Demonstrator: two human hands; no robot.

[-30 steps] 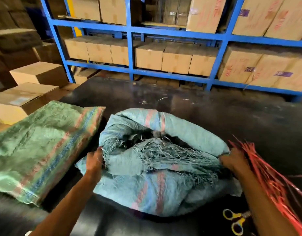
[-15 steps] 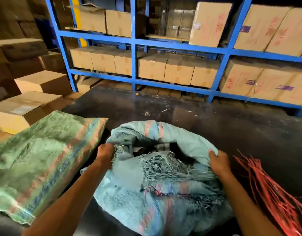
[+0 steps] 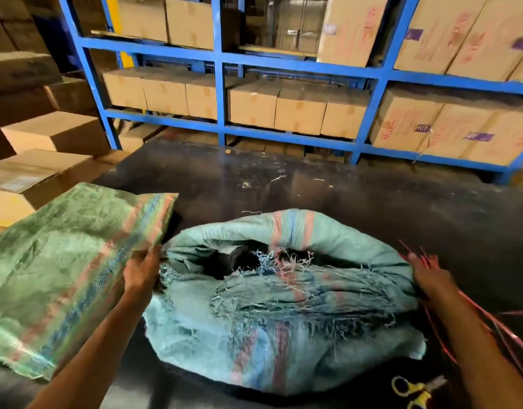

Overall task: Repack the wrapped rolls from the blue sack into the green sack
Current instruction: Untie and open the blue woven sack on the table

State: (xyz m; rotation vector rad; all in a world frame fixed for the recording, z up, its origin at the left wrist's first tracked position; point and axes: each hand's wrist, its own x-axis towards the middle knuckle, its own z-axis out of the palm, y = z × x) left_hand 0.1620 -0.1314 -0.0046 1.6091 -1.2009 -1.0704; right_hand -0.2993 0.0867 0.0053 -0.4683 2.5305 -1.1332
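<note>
The blue woven sack (image 3: 283, 329) lies bulging on the dark table, its frayed mouth turned up and partly open. Something dark (image 3: 236, 256) shows inside the opening; I cannot make out the rolls. My left hand (image 3: 142, 271) grips the left edge of the sack's mouth. My right hand (image 3: 428, 278) holds the right edge, fingers curled into the fabric. The green sack (image 3: 62, 270) lies flat to the left, touching my left hand.
Red plastic strings (image 3: 490, 326) lie at the right by my right hand. Yellow-handled scissors (image 3: 413, 391) sit at the near right. Cardboard boxes (image 3: 33, 178) stack at the left. A blue rack (image 3: 221, 93) full of boxes stands behind the table (image 3: 313, 184).
Both hands have moved apart along the blue sack's rim, stretching the mouth wider. The far lip has lifted and rolled back. The view has shifted a little.
</note>
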